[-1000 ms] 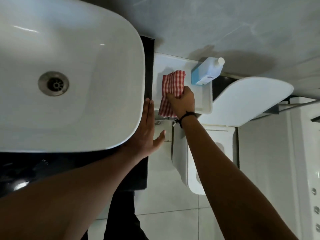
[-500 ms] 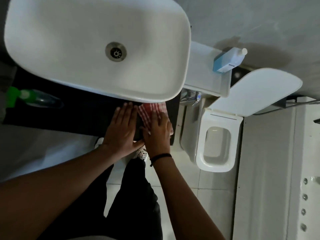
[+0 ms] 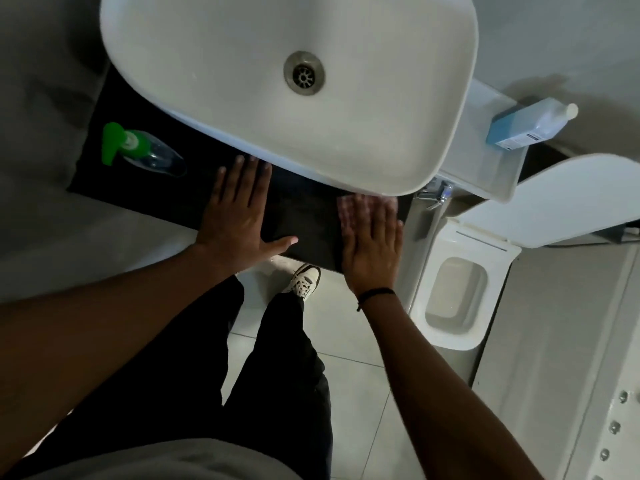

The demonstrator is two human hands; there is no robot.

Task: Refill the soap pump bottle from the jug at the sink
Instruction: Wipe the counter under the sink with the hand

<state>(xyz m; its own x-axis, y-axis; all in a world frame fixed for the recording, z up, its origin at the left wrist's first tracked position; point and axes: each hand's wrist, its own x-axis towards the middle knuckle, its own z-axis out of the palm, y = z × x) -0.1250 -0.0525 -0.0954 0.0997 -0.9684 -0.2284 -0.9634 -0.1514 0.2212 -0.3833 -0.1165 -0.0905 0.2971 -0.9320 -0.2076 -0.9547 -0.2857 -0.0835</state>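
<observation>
The soap pump bottle [image 3: 149,151], clear with a green pump head, stands on the black counter [image 3: 304,216] left of the white sink basin [image 3: 446,109]. The jug [image 3: 530,124], blue with a white cap, lies on the white toilet cistern lid [image 3: 485,168] at the right. My left hand [image 3: 239,209] rests flat on the counter, fingers spread, holding nothing. My right hand [image 3: 372,244] presses flat on a red-checked cloth [image 3: 349,211] at the counter's right end; the cloth is blurred and mostly hidden under the hand.
A toilet with its lid raised [image 3: 457,296] stands right of the counter. A chrome valve [image 3: 440,194] shows below the basin's right corner. My legs and one shoe [image 3: 304,280] are over the tiled floor. A white tub edge [image 3: 606,410] runs along the right.
The right hand brought the cloth from the cistern lid down onto the counter and slid it right. The left hand moved left along the counter. The view shifted, showing the pump bottle.
</observation>
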